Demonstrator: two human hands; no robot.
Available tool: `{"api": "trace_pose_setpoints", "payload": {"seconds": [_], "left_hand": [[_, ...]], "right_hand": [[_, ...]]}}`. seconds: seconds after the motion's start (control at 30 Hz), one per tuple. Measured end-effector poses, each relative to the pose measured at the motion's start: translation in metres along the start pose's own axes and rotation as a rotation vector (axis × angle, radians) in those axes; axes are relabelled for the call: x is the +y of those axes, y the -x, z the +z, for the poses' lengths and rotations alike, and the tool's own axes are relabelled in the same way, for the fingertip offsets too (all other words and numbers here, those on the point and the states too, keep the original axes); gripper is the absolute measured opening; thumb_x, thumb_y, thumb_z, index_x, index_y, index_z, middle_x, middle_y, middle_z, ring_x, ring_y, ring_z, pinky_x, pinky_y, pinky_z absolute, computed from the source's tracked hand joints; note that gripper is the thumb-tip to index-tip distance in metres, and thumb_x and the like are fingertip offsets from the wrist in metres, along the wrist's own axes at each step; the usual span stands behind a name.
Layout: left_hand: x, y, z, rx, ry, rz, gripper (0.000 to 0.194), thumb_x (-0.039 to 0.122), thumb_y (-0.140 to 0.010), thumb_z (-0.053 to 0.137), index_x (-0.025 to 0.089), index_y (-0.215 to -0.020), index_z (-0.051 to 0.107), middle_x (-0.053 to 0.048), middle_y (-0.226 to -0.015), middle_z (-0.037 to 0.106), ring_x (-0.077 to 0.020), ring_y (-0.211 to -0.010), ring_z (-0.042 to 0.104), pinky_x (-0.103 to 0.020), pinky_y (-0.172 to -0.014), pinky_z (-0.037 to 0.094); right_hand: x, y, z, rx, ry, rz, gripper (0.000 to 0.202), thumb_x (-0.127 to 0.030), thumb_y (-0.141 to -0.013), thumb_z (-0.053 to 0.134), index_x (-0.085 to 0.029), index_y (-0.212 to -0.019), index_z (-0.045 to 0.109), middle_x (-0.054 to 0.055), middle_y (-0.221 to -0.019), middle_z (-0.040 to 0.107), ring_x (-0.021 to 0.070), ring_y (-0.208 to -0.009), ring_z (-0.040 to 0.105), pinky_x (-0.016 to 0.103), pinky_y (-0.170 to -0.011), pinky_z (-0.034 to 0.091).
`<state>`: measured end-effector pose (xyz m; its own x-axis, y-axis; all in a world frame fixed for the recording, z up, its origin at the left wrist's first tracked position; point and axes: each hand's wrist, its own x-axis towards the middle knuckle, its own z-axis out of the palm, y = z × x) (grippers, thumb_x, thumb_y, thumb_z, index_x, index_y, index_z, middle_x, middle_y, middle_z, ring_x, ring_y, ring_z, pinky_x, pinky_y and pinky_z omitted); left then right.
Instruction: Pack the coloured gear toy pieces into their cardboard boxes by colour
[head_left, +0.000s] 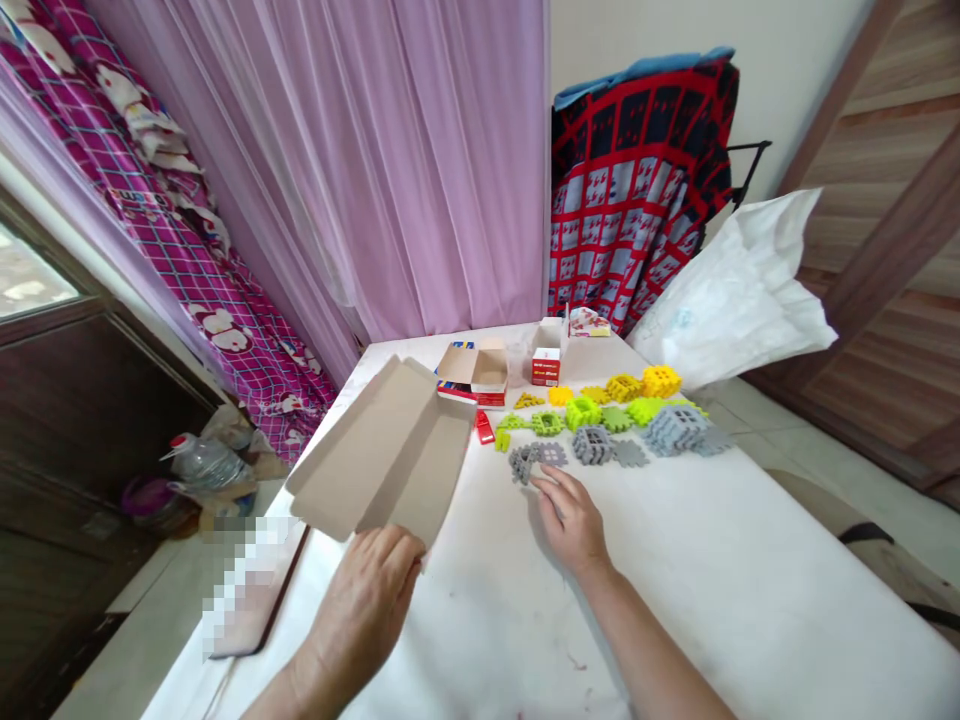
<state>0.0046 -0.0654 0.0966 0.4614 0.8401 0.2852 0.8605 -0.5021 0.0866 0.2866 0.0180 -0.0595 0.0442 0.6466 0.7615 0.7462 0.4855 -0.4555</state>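
Note:
My left hand (373, 585) is closed on the near end of an open cardboard box (352, 440), tilted with its plain inside facing up. Its thumb is hidden under the cardboard. My right hand (571, 522) is over the table, fingers stretched forward and thumb apart. Its fingertips are at the near edge of a small grey interlocking piece (523, 463); I cannot tell whether they touch it. Beside that lie a flat grey piece with square holes (552, 454), a stack of grey pieces (592, 445) and a larger grey stack (675, 430).
Green pieces (583, 411) and yellow pieces (622, 387) form rows behind the grey ones. A red piece (484, 428) lies near the box. Small cartons (491, 370) stand at the back. A phone-like slab (259, 590) lies at the table's left edge; a white sack (739, 290) stands right.

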Motion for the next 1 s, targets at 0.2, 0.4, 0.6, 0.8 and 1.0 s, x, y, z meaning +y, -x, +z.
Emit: {"api": "trace_pose_setpoints", "payload": {"seconds": [0.2, 0.4, 0.6, 0.8, 1.0], "left_hand": [[0.019, 0.005, 0.037, -0.111, 0.045, -0.064, 0.019, 0.013, -0.090, 0.042, 0.022, -0.082, 0.058, -0.003, -0.080, 0.063, -0.0216, -0.072, 0.060, -0.039, -0.071, 0.049], [-0.011, 0.014, 0.052, -0.041, 0.192, 0.062, 0.018, 0.013, -0.090, 0.041, 0.022, -0.087, 0.056, -0.004, -0.087, 0.065, -0.0197, -0.091, 0.063, -0.052, -0.108, 0.038], [-0.042, 0.015, 0.074, 0.091, 0.190, 0.098, 0.017, 0.013, -0.084, 0.045, 0.021, -0.089, 0.059, -0.010, -0.128, 0.061, -0.0284, -0.141, 0.035, -0.062, -0.115, 0.024], [-0.043, 0.020, 0.083, 0.239, 0.202, 0.068, 0.016, 0.021, -0.084, 0.052, 0.022, -0.099, 0.056, -0.012, -0.133, 0.058, -0.0304, -0.141, 0.036, -0.061, -0.115, 0.026], [-0.037, 0.032, 0.090, 0.595, 0.316, -0.234, 0.041, 0.028, -0.092, 0.043, 0.025, -0.133, 0.040, -0.014, -0.147, 0.041, -0.0301, -0.142, 0.033, -0.059, -0.117, 0.023]], "right_hand": [[0.005, 0.003, 0.002, 0.000, 0.012, 0.021, 0.027, -0.019, -0.091, 0.048, -0.021, -0.100, 0.072, 0.011, -0.113, 0.070, 0.0220, -0.107, 0.063, 0.039, -0.094, 0.053], [0.006, 0.004, 0.002, -0.016, 0.023, 0.043, 0.028, -0.021, -0.091, 0.046, -0.021, -0.100, 0.072, 0.010, -0.112, 0.070, 0.0219, -0.107, 0.063, 0.040, -0.095, 0.053], [0.006, 0.005, 0.003, -0.008, 0.020, 0.070, 0.027, -0.022, -0.091, 0.047, -0.021, -0.101, 0.072, 0.010, -0.113, 0.070, 0.0214, -0.108, 0.063, 0.039, -0.096, 0.052], [0.005, 0.005, 0.002, -0.029, 0.016, 0.084, 0.027, -0.020, -0.090, 0.047, -0.021, -0.099, 0.073, 0.009, -0.112, 0.071, 0.0204, -0.107, 0.064, 0.037, -0.096, 0.053], [0.001, 0.003, 0.001, -0.041, 0.014, 0.111, 0.028, -0.018, -0.088, 0.047, -0.022, -0.099, 0.073, 0.009, -0.111, 0.071, 0.0200, -0.107, 0.064, 0.036, -0.097, 0.052]]}}
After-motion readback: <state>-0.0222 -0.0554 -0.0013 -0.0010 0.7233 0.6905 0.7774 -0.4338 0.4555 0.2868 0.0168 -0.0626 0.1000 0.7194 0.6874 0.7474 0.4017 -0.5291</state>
